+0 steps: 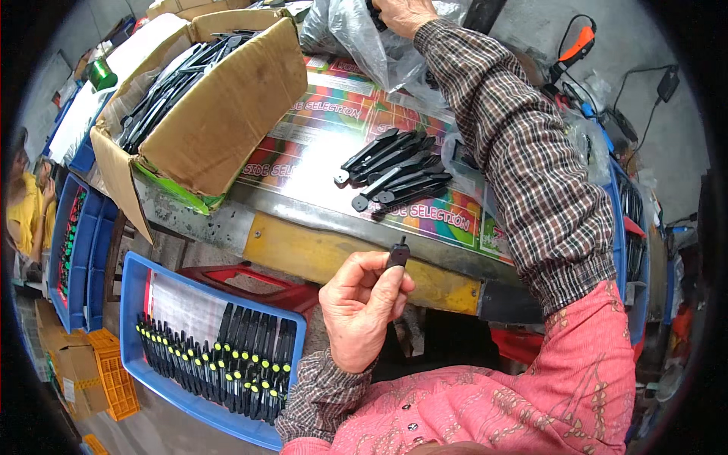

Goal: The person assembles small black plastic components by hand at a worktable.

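Pin-tipped black plastic piece (398,254) is sitting pinched in the left grip (358,307), yellow-dotted pieces (235,355), seemingly done, lying in the blue tray (197,417) below-left, loose black pieces (400,163) seemingly remaining above, the right grip's (407,14) state being unclear.

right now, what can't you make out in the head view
Right hand: partly cut off by the head view's top edge.
Black part: lower end hidden in the head view by the left hand.
Cardboard box: its inside floor, hidden in the head view by black pieces.
Person in yellow: partly cut off by the head view's dark left rim.
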A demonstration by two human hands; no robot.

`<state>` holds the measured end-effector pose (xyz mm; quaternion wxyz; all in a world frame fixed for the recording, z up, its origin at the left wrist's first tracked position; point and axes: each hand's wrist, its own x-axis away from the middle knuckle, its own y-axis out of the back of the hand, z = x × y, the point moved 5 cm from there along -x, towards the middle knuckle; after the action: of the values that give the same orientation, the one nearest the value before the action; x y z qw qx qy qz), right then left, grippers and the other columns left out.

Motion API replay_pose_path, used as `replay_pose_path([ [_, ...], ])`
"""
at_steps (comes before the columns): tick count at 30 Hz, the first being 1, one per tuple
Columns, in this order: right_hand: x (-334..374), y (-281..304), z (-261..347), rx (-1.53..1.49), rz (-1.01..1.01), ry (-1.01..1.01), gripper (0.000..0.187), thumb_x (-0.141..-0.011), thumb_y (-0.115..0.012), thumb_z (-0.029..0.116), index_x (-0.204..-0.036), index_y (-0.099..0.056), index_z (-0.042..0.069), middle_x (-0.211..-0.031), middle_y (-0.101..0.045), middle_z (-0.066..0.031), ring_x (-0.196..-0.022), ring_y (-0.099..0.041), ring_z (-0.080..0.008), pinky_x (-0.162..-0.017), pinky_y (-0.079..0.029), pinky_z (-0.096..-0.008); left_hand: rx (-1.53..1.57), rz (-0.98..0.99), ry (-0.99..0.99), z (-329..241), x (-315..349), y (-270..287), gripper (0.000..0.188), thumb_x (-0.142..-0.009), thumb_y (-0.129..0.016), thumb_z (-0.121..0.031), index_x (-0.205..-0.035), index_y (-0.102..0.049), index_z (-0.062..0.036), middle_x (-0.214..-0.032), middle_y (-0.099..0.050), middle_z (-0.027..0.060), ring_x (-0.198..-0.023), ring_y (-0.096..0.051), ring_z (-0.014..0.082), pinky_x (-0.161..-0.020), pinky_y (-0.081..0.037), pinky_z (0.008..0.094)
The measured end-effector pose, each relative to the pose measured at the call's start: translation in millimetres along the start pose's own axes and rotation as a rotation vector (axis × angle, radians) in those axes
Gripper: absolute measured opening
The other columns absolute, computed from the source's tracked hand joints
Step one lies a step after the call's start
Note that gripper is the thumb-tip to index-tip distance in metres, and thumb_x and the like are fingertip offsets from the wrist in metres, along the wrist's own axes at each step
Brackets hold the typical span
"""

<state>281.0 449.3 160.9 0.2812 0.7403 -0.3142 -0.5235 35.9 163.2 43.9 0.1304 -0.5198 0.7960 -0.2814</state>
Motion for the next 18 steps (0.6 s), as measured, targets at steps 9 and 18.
replay_pose_path([
  [9,-7,-21,-1,0.074,0.060,-0.139,0.023,-0.082,-0.046,0.016,-0.079,-0.068,0.009,-0.091,-0.064,-0.0159,-0.086,-0.064,-0.0338,-0.072,-0.052,-0.0431,-0.005,0.012,0.019,0,2,1,0.009,-0.089,-0.057,-0.004,-0.097,-0.055,0.0001,-0.075,-0.062,0.0077,-0.052,-0.050,0.0066,-0.044,-0.039,0.0181],
  [18,10,0,-10,-0.224,0.034,-0.141,0.020,-0.078,-0.052,0.014,-0.089,-0.067,0.007,-0.090,-0.064,-0.0185,-0.087,-0.062,-0.0345,-0.076,-0.049,-0.0427,0.038,0.041,0.032,1,2,2,0.013,-0.090,-0.057,-0.002,-0.102,-0.056,0.0028,-0.078,-0.061,0.0050,-0.058,-0.050,0.0028,-0.050,-0.040,0.0162],
])
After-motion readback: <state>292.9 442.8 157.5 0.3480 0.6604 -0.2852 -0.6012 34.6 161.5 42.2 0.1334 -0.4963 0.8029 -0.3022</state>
